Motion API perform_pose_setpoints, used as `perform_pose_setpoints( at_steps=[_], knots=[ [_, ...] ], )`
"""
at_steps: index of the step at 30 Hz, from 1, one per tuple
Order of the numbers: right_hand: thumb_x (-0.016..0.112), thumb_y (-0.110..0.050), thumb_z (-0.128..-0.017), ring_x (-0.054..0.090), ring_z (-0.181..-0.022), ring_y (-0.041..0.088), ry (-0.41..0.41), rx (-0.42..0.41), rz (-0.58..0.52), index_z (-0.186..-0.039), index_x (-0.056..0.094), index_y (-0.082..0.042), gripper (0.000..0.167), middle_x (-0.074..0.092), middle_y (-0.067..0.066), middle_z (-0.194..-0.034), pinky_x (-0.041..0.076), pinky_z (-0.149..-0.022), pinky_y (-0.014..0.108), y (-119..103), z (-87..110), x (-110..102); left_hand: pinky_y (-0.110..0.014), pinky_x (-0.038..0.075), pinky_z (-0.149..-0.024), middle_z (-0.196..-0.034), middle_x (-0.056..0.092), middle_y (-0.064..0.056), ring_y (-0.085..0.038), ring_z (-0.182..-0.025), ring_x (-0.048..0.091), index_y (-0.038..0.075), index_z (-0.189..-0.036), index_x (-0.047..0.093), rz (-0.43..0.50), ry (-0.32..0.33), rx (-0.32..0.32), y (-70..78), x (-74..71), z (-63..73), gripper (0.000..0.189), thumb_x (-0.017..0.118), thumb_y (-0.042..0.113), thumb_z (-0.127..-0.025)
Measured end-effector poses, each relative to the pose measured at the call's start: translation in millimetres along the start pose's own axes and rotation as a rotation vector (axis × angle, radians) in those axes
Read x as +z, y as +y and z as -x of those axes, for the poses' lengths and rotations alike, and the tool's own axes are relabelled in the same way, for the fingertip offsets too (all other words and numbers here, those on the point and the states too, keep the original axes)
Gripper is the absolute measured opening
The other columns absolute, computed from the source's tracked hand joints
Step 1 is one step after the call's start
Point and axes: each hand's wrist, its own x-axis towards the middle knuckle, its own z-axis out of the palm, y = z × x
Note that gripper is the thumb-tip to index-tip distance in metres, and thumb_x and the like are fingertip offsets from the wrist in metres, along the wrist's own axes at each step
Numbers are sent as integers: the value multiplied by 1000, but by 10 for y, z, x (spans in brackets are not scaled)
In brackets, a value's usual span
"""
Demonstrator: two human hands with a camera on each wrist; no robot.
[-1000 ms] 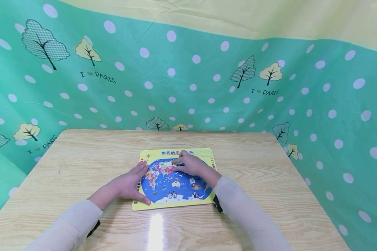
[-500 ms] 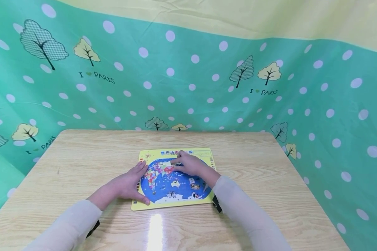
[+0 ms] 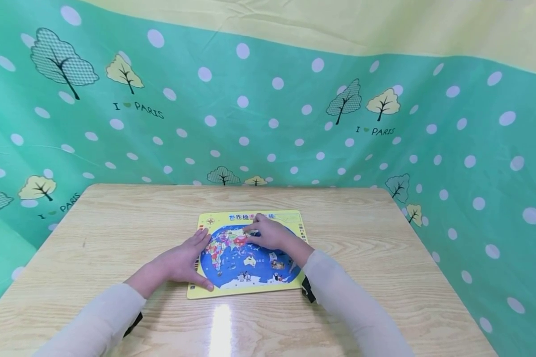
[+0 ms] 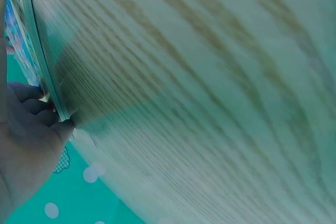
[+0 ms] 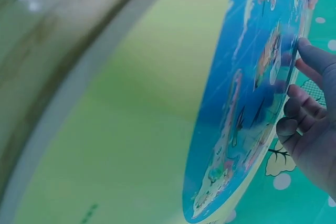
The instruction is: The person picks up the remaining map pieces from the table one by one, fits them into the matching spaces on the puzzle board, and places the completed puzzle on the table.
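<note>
A world map puzzle board [image 3: 197, 293] with a yellow border and blue ocean lies on the wooden table. My left hand [image 3: 185, 260] rests along its left side, fingers stretched over the edge and thumb spread to the lower left corner. In the left wrist view, my left fingers [image 4: 38, 106] meet the board's edge. My right hand [image 3: 273, 235] reaches over the map's upper middle, thumb and forefinger a little apart beside the red and pale land shapes. The right wrist view shows fingertips at the map's surface; I cannot tell whether a piece sits between them.
The wooden table [image 3: 366, 263] extends around the board on every side, with a bright light reflection in front. A green dotted cloth [image 3: 268, 124] printed with trees hangs behind and at the sides. Black straps show under both sleeves.
</note>
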Motion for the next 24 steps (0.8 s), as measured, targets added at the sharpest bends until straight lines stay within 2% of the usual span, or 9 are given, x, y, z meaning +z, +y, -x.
perform_pose_setpoints(
  at_steps=[8,24],
  knots=[
    [55,-43,-92,51,-79,11,-15,8,-1,-127,59,-28,38,49,3,-115,46,-65,24,-18,-10,-16,-51,22,-116,-156,8,-22,-39,-144,8,-3,-147,18,2,-1,3,-5,-2,2,140,69,79,-46],
    [57,-42,-91,54,-87,11,-11,9,-23,-126,60,-28,37,50,2,-115,50,-75,28,-6,-36,-16,-51,21,-116,-156,7,-22,-39,-144,7,-3,-148,17,1,-2,-1,-22,6,-4,141,68,80,-45]
  ],
)
